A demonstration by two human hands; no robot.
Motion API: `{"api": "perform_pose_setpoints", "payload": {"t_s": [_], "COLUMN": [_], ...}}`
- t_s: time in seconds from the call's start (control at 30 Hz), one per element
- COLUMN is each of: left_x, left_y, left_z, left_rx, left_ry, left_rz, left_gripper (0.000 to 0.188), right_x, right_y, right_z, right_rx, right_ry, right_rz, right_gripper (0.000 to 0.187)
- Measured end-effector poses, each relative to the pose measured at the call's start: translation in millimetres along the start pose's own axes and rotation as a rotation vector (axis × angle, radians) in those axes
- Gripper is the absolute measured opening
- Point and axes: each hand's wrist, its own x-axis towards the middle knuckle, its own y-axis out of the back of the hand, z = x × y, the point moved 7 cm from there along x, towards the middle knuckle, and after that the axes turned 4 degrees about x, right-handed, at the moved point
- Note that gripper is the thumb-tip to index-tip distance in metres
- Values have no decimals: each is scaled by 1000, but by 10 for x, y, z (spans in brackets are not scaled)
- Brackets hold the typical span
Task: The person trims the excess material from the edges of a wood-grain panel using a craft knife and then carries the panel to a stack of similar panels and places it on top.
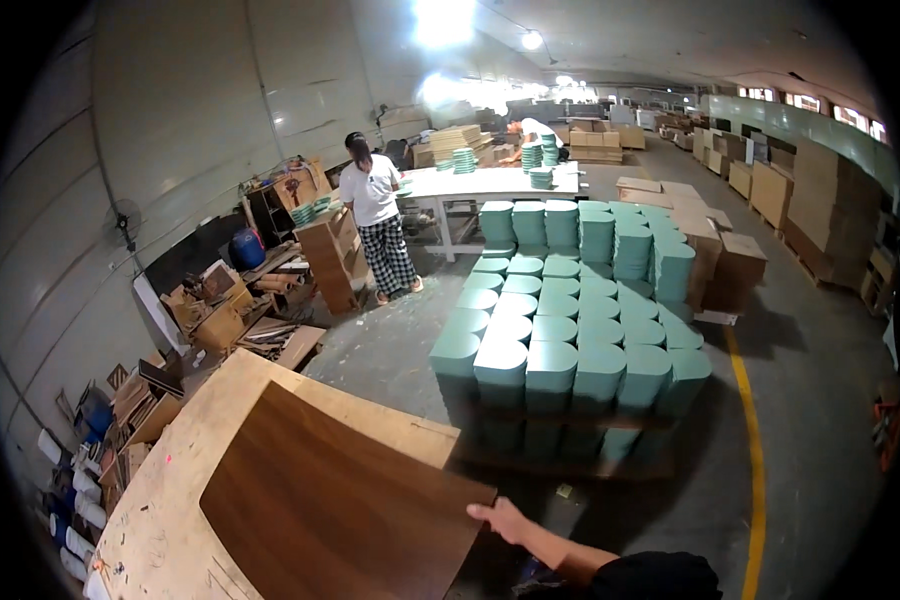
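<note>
We have our bare right hand (504,518) pinched on the right corner of a dark brown, broad wooden sheet (345,485); the sheet spreads left from the grip, over a pale, flat plywood surface (185,440). Left hand out of view, we can't tell its grip.

Pretty basic outfit on the right arm (582,562) tbh, just a plain-looking black sleeve (660,577) that stops well short of the wrist (527,535), so dark you can't really make out any seams or folds, then a bare forearm (560,552) and a bare grip (503,518).
</note>
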Motion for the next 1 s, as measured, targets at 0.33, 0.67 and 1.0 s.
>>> {"api": "perform_pose_setpoints", "payload": {"t_s": [0.33,0.67,1.0], "left_x": [119,1464,1847], "left_y": [-636,-30,958], "left_z": [-135,880,2242], "left_rx": [723,117,307], "left_ry": [-923,-963,-1416], "left_rz": [-185,12,239], "left_gripper": [36,69,129], "right_x": [-420,-1277,-1516], "right_y": [-1211,-1110,-522], "right_z": [-3011,-3497,-3067], "right_rx": [-842,-572,-104], "right_ry": [796,1110,1518], "right_rz": [-200,-158,1], "right_gripper": [31,28,57]}}
